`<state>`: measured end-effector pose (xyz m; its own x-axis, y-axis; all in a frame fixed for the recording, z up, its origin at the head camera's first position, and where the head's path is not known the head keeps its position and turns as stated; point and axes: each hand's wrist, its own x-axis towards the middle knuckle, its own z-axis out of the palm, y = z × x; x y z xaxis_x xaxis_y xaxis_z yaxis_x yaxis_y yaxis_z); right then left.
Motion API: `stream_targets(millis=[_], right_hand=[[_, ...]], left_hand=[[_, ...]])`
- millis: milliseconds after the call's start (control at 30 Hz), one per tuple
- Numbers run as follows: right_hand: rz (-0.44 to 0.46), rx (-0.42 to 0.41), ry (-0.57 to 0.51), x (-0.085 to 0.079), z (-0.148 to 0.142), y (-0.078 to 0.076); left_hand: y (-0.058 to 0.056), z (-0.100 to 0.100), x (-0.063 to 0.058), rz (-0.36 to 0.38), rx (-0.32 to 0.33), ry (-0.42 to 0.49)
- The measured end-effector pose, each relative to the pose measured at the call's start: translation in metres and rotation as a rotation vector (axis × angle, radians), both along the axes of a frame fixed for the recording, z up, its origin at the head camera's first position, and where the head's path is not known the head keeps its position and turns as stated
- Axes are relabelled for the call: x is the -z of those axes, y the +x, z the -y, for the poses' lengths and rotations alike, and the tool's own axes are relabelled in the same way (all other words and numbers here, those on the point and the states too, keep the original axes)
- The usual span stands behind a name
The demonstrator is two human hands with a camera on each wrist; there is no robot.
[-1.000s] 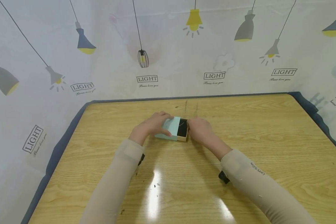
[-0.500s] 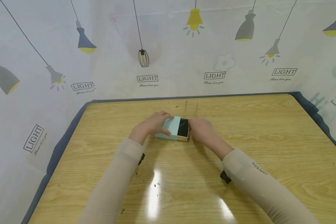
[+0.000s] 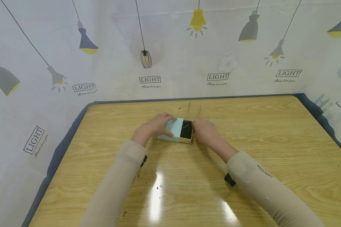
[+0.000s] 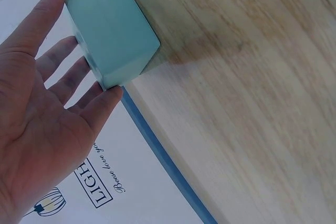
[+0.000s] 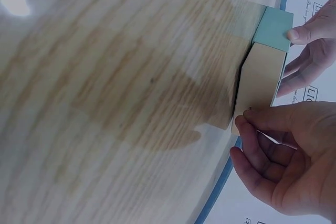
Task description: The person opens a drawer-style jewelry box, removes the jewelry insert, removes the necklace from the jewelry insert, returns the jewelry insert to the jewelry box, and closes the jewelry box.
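Observation:
A small pale-teal box sleeve (image 3: 174, 127) lies on the table, its inner drawer (image 3: 185, 140) partly out on the right. Black lining shows inside the drawer, crossed by a thin, light curved line. My left hand (image 3: 155, 125) grips the sleeve, thumb on the near edge and fingers along the far side. In the left wrist view the thumb and little finger touch the teal sleeve (image 4: 110, 30). At the drawer's right end, my right hand (image 3: 206, 132) pinches with thumb and index finger. The right wrist view shows these fingertips at the end of the tan drawer wall (image 5: 262, 77).
The wood-grain table (image 3: 187, 189) carries a few small dark marks and glossy light reflections. A white curtain (image 3: 182, 50) printed with lamps stands behind it, with a dark blue band (image 3: 130, 101) along the table edge.
My right hand has moved slightly to the right, and the drawer has slid a little further out of the sleeve. My left hand and the sleeve have stayed in place.

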<state>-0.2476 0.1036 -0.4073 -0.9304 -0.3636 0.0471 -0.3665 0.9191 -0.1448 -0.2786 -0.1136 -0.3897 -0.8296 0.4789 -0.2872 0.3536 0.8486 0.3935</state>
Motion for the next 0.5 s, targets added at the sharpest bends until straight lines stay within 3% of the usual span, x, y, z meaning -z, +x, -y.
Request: stream_targets(millis=[500], right_hand=[[-0.011, -0.007, -0.024, 0.0014, -0.0030, 0.0005]], left_hand=[[0.0005, -0.0005, -0.0010, 0.003, 0.004, 0.004]])
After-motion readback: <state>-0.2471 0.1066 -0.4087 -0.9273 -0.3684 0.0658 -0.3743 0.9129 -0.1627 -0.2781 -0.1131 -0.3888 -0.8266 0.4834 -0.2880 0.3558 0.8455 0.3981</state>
